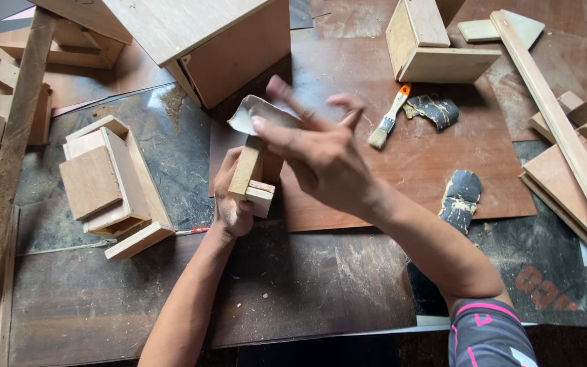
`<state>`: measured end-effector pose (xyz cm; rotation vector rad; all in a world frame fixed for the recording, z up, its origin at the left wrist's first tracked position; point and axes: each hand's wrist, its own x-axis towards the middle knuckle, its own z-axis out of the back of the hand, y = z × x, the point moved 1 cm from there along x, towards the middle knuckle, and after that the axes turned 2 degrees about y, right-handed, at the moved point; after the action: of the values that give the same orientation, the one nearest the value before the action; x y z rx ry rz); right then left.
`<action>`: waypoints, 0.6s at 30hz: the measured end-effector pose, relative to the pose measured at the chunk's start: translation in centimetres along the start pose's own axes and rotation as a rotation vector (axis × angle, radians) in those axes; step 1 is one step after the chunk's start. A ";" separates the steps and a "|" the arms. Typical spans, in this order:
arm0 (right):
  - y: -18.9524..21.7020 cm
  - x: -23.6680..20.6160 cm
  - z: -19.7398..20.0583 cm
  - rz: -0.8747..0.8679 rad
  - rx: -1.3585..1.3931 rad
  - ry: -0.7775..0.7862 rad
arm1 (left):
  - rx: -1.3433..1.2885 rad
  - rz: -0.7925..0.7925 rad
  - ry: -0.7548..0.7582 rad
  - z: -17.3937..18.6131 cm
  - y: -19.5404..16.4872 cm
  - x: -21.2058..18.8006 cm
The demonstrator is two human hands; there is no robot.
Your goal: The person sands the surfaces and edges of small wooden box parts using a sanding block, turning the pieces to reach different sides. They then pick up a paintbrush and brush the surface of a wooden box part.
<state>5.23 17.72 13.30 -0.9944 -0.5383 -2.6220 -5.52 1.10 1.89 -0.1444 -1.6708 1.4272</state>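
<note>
My left hand (231, 197) grips a small pale wooden block piece (253, 178) and holds it upright above the table. My right hand (317, 146) presses a folded sheet of sandpaper (253, 112) against the top of that piece, thumb and fingers spread around it. Part of the wooden piece is hidden behind both hands.
A stack of small wooden boards (107, 183) lies to the left. Plywood boxes stand at the back centre (219, 41) and back right (433, 41). A paintbrush (388, 119), worn sandpaper scraps (461, 194) and long wooden strips (558, 122) lie to the right on a brown board (429, 170).
</note>
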 end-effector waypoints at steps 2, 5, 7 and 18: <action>0.1 0.1 0.2 0.068 0.164 0.095 | -0.059 -0.044 0.009 0.0 0.1 -0.2; 0.4 0.0 0.7 0.177 0.207 0.130 | -0.174 0.020 0.033 -0.2 0.2 -0.3; 0.4 0.2 1.1 0.143 0.107 0.073 | -0.109 0.023 0.047 -0.2 0.1 -0.3; 0.8 0.9 1.4 0.092 0.103 0.025 | 0.089 -0.045 0.059 -0.3 -0.8 0.4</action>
<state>5.68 17.51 15.12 -0.9302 -0.6009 -2.4961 -5.16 1.29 2.72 -0.0972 -1.5504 1.4469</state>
